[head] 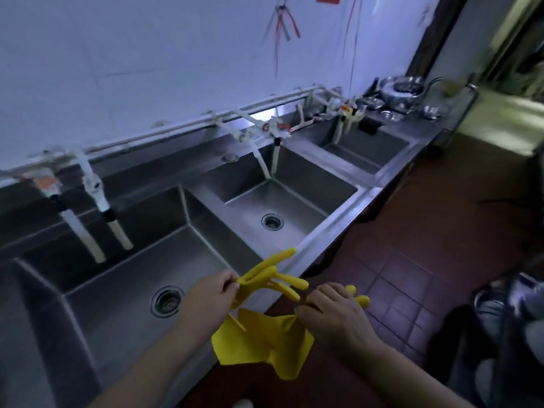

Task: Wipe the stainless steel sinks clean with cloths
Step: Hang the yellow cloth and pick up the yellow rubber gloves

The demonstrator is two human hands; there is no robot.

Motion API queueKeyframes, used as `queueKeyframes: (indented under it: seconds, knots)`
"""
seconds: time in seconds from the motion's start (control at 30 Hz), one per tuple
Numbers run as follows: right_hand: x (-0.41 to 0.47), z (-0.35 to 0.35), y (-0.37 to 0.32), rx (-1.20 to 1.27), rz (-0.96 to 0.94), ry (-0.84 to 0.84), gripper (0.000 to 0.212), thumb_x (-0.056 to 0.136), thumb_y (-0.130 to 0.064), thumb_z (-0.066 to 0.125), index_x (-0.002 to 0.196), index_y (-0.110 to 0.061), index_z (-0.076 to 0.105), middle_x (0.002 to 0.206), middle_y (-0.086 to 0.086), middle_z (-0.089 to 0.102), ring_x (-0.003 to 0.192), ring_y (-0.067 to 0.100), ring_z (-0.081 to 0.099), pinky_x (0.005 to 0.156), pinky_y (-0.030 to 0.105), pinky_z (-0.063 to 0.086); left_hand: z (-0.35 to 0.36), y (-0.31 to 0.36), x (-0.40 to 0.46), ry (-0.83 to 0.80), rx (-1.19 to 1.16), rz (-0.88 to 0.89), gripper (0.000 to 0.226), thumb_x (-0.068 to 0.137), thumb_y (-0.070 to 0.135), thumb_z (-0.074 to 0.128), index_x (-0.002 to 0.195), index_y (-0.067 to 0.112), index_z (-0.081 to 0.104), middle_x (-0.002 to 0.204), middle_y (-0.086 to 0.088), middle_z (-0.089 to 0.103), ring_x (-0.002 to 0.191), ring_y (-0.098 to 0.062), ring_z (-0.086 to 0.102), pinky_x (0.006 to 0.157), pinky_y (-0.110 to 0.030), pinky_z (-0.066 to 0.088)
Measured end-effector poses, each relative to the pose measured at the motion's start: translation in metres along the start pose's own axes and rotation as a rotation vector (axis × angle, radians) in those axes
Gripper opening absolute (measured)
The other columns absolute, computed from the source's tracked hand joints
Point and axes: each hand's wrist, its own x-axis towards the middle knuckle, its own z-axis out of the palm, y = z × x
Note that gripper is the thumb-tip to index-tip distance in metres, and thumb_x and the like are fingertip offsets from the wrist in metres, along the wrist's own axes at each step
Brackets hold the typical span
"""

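Observation:
Three stainless steel sinks run along the wall: a near one (88,278), a middle one (338,189) and a far one (391,142). All look empty, each near basin with a round drain. My left hand (210,295) pinches a yellow rubber glove (268,275) at its palm, its fingers pointing right over the front rim. My right hand (332,310) grips a second yellow glove (265,340), whose cuff hangs below both hands and whose fingertips poke out past my knuckles. No cloth is visible.
White taps and hoses (88,207) hang over the basins from a pipe on the white wall. Steel bowls and pots (403,92) crowd the counter past the far sink. Red floor tiles (412,260) lie to the right, with a dark stool or bucket (500,319) near me.

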Motion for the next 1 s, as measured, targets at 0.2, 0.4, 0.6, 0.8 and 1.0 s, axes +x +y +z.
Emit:
queueKeyframes:
  seconds: [0.2, 0.4, 0.6, 0.8, 1.0]
  knots:
    - [0.011, -0.007, 0.086, -0.079, 0.104, -0.041, 0.015, 0.080, -0.016, 0.054, 0.077, -0.022, 0.068, 0.072, -0.002, 0.057, 0.065, 0.018, 0.055, 0.068, 0.031, 0.047, 0.035, 0.048, 0.108, -0.072, -0.022, 0.124, 0.015, 0.090, 0.023, 0.054, 0.076, 0.020, 0.058, 0.070, 0.003, 0.059, 0.068, -0.013, 0.055, 0.061, -0.035, 0.044]
    - [0.041, -0.015, 0.166, -0.162, 0.124, -0.121, 0.013, 0.080, -0.018, 0.052, 0.079, -0.025, 0.064, 0.074, -0.005, 0.051, 0.062, 0.013, 0.048, 0.059, 0.026, 0.042, 0.054, 0.094, 0.219, -0.103, -0.051, 0.225, 0.014, 0.088, 0.024, 0.056, 0.075, 0.027, 0.061, 0.069, 0.008, 0.060, 0.066, -0.004, 0.054, 0.057, -0.030, 0.043]
    - [0.045, -0.021, 0.233, -0.189, 0.190, -0.165, 0.018, 0.080, -0.017, 0.051, 0.076, -0.023, 0.067, 0.069, -0.003, 0.054, 0.059, 0.014, 0.050, 0.057, 0.025, 0.044, 0.087, 0.134, 0.293, -0.144, -0.040, 0.289, 0.027, 0.087, 0.026, 0.059, 0.063, 0.037, 0.052, 0.059, 0.013, 0.056, 0.060, 0.002, 0.052, 0.047, -0.019, 0.028]
    - [0.037, -0.019, 0.317, -0.183, 0.121, -0.189, 0.012, 0.078, -0.015, 0.059, 0.077, -0.026, 0.065, 0.070, -0.005, 0.051, 0.061, 0.013, 0.049, 0.060, 0.027, 0.046, 0.143, 0.201, 0.361, -0.173, -0.038, 0.307, 0.013, 0.086, 0.026, 0.057, 0.077, 0.030, 0.064, 0.072, 0.013, 0.062, 0.070, -0.002, 0.057, 0.056, -0.025, 0.043]
    - [0.025, -0.026, 0.426, -0.130, 0.072, -0.050, 0.012, 0.081, -0.014, 0.063, 0.083, -0.026, 0.064, 0.072, -0.005, 0.048, 0.064, 0.013, 0.045, 0.063, 0.025, 0.039, 0.223, 0.298, 0.407, -0.287, -0.198, 0.345, 0.014, 0.083, 0.017, 0.065, 0.073, 0.027, 0.066, 0.070, 0.007, 0.065, 0.070, -0.009, 0.060, 0.068, -0.029, 0.049]
